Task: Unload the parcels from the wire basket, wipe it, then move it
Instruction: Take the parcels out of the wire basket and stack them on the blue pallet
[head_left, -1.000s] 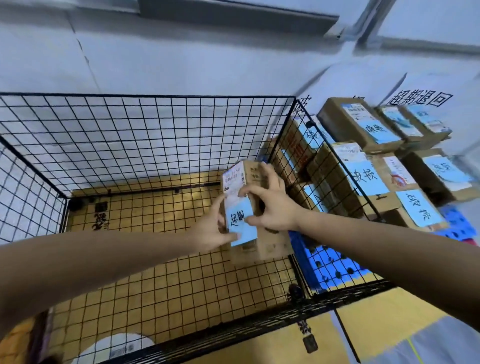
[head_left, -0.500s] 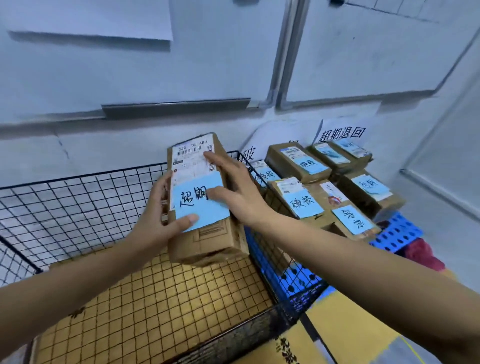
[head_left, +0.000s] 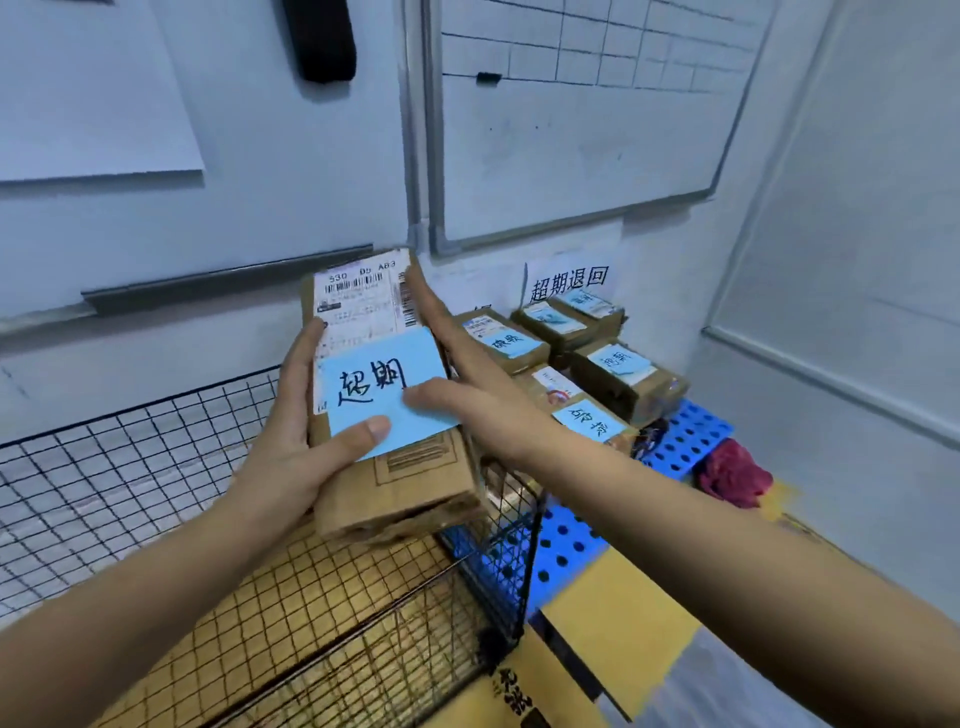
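Parcel (head_left: 415, 467) is being held above the right edge of the wire basket (head_left: 156, 467); left hand (head_left: 291, 457) and right hand (head_left: 467, 410) are gripping its sides, thumbs pinning the blue note (head_left: 379, 384), probably so it reaches the stacked parcels (head_left: 613, 374) outside with its label on.

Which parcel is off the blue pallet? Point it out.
The parcel held in the left hand and right hand above the basket; the other parcels lie on the pallet.

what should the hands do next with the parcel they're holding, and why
Probably carry the parcel rightward and set it among the labelled parcels on the blue pallet: the left hand and right hand hold it raised over the wire basket, beside that stack.
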